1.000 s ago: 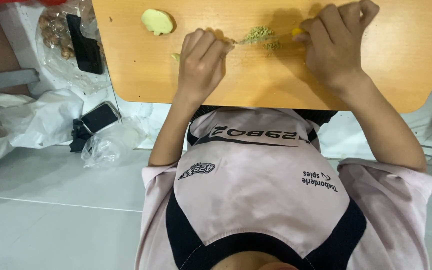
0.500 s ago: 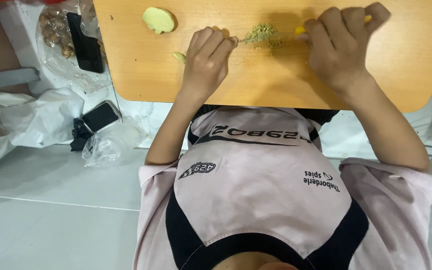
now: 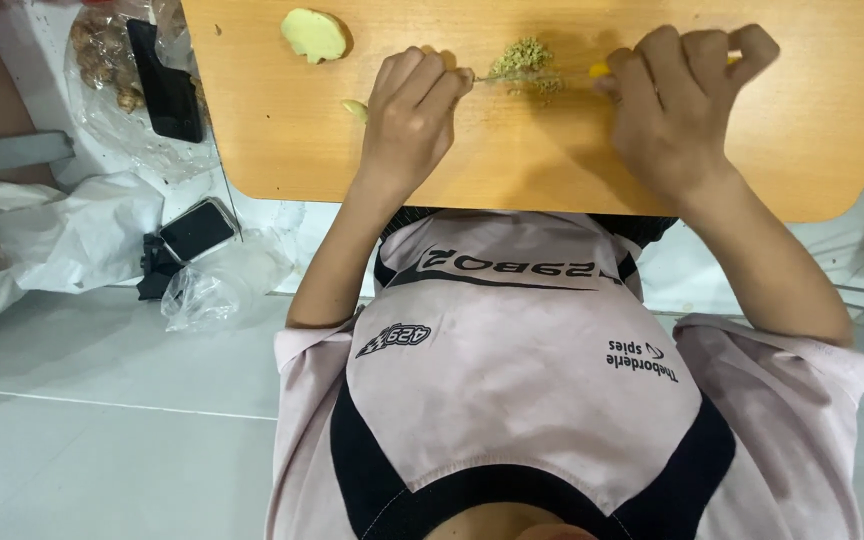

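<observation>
The right hand (image 3: pixel 682 110) at the upper right of the frame is clenched around a yellow-handled knife (image 3: pixel 600 70), mostly hidden; the left hand (image 3: pixel 407 115), upper centre, is curled with its fingertips pressing on the blade's tip; between them lies a minced ginger pile (image 3: pixel 527 60) on the wooden board (image 3: pixel 832 150); a peeled ginger piece (image 3: pixel 314 35) sits upper left.

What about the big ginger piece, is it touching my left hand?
Apart. Head view shows bare cutting board between ginger piece and left hand.
</observation>
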